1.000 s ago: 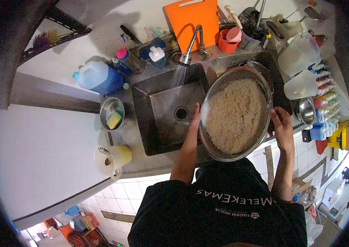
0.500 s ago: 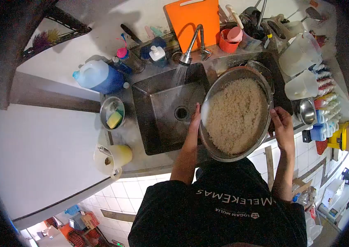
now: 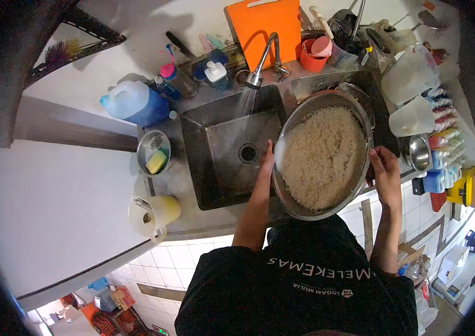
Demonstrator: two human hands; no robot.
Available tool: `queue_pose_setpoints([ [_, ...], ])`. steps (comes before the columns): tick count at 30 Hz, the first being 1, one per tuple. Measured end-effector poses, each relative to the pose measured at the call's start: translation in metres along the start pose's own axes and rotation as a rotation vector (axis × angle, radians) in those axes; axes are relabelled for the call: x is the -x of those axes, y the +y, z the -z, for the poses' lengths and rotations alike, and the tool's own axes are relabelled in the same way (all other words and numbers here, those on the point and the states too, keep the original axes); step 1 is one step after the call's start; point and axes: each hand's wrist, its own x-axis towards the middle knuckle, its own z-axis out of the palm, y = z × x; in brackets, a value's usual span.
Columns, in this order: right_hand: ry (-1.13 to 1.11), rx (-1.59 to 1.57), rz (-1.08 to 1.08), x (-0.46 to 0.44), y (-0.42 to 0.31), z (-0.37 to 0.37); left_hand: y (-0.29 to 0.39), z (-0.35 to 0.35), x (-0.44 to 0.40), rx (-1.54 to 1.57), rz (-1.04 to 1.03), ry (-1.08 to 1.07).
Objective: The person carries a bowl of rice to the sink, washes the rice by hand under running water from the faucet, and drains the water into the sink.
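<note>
A wide metal basin point(image 3: 289, 197) of pale grains that look like rice point(image 3: 321, 159) is tilted in front of my body, over the right part of the sink counter. My left hand point(image 3: 267, 158) presses against its left rim, most of the fingers hidden beneath or behind it. On the opposite side my right hand point(image 3: 385, 168) grips the rim, with the thumb near the edge. Left of the basin, water runs from the faucet point(image 3: 254, 81) into the metal sink point(image 3: 215, 173).
A steel bowl with a yellow-green sponge point(image 3: 156, 161) and a cream pitcher point(image 3: 164, 211) stand on the left counter. Behind are a blue-liquid jug point(image 3: 136, 103), an orange cutting board point(image 3: 265, 33) and a red cup point(image 3: 311, 60). Clear plastic pitchers point(image 3: 411, 115) and a small steel bowl point(image 3: 418, 152) are at right.
The view has shifted very slightly. Both hands keep the basin in nearly the same place and tilt, and the water still runs.
</note>
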Motion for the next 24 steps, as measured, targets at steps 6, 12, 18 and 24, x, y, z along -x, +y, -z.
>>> queue_pose_setpoints([
  [6, 0.08, 0.059, -0.021, 0.001, 0.006, 0.004, 0.039, -0.048, 0.081, 0.077, -0.141, 0.022],
  [12, 0.05, 0.048, -0.018, 0.002, 0.006, 0.005, 0.041, -0.05, 0.096, 0.238, -0.271, -0.094],
  [18, 0.022, 0.052, -0.012, 0.001, -0.003, 0.004, 0.049, -0.065, 0.116, 0.279, -0.314, -0.131],
  [24, 0.005, 0.051, 0.005, 0.001, -0.003, 0.003, 0.046, -0.062, 0.119, 0.26, -0.329, -0.155],
])
